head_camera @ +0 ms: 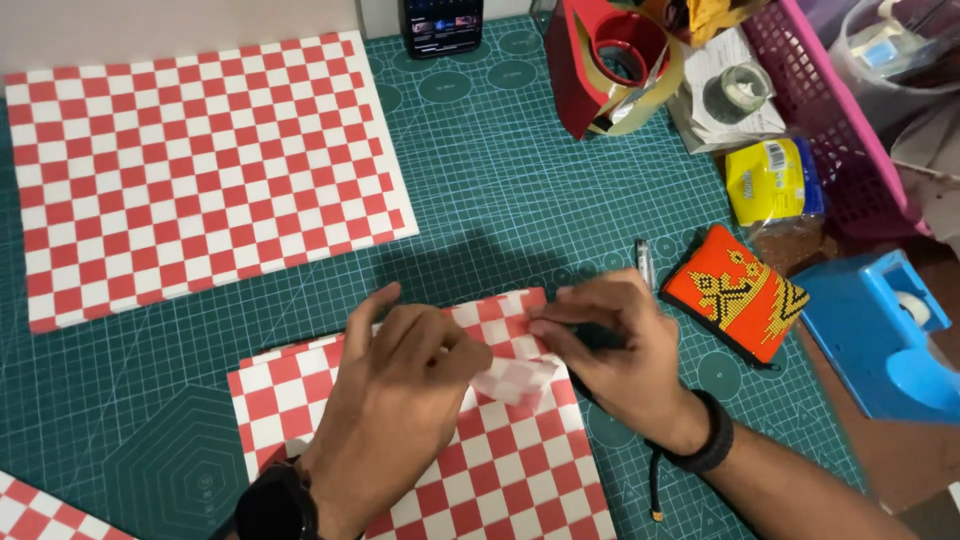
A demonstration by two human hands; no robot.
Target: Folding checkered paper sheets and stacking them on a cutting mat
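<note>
A red-and-white checkered paper sheet (500, 470) lies on the green cutting mat (520, 190) near me. Its far right corner is folded over, showing a pale underside flap (515, 380). My left hand (400, 390) presses on the sheet beside the fold, fingers curled, a black watch on its wrist. My right hand (625, 345) pinches the folded edge at the sheet's upper right, a black band on its wrist.
A stack of checkered sheets (200, 170) lies at far left, another sheet corner (40, 510) at bottom left. A pen (645, 262), an orange beaded pouch (735, 292), a blue tape dispenser (885, 335), a red tape dispenser (610, 60), a yellow packet (770, 180), a pink basket (830, 110) and a phone (442, 25) stand at right and back.
</note>
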